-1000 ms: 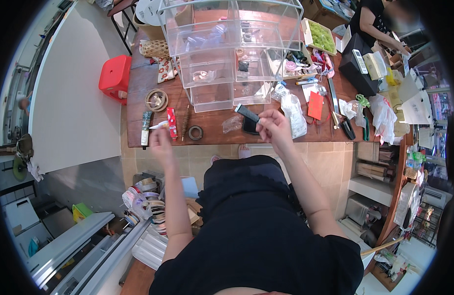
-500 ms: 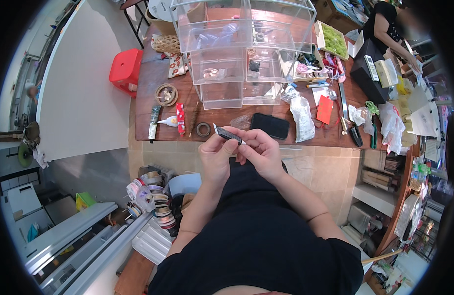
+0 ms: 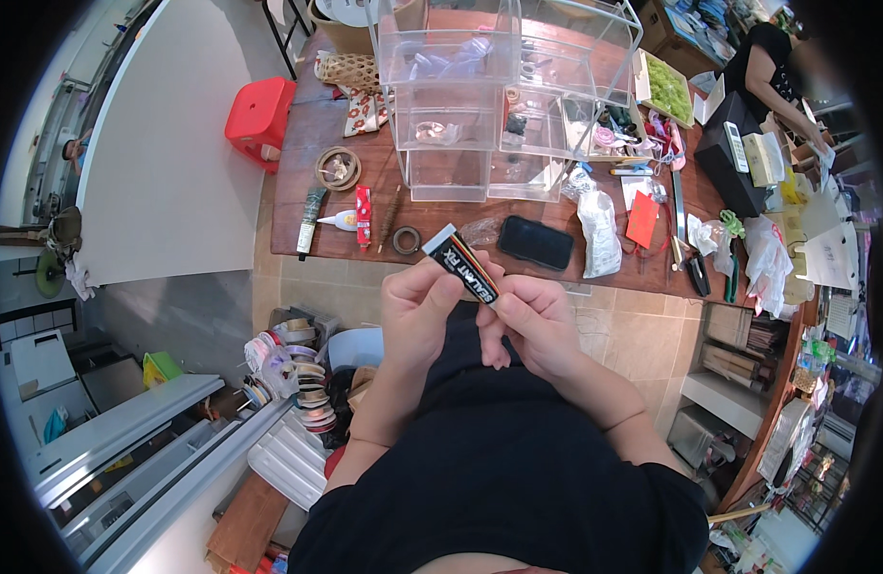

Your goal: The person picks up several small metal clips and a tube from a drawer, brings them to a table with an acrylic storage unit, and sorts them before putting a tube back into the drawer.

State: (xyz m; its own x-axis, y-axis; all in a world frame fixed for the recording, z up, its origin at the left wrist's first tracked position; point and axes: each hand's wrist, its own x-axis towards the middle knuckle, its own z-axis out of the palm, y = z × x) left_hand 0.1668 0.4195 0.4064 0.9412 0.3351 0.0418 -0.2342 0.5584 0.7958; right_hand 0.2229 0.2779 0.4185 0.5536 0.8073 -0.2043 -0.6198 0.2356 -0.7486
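Observation:
Between my hands, a small black tube of sealant [image 3: 465,268] with coloured stripes is held up in front of the table edge, its flat crimped end tilted up to the left. My left hand [image 3: 417,308] grips the tube's body between thumb and fingers. At its lower right end, my right hand [image 3: 535,320] pinches the tube, and the tip is hidden by those fingers. Just beyond on the wooden table [image 3: 298,206] lie a black phone [image 3: 536,243], a dark roll of tape [image 3: 406,240], a red tube [image 3: 364,216] and a white glue bottle [image 3: 341,221].
Clear plastic drawers [image 3: 451,172] stand at the table's middle. A red stool [image 3: 259,120] is at the left, ribbon spools [image 3: 312,392] below it. Pliers [image 3: 697,275], a red card [image 3: 642,220] and a white packet [image 3: 600,234] lie right. Another person [image 3: 771,72] works at far right.
The tube has been turned so its printed face shows, where before only a narrow dark edge did. My hands have tilted with it, and the whole view has shifted slightly.

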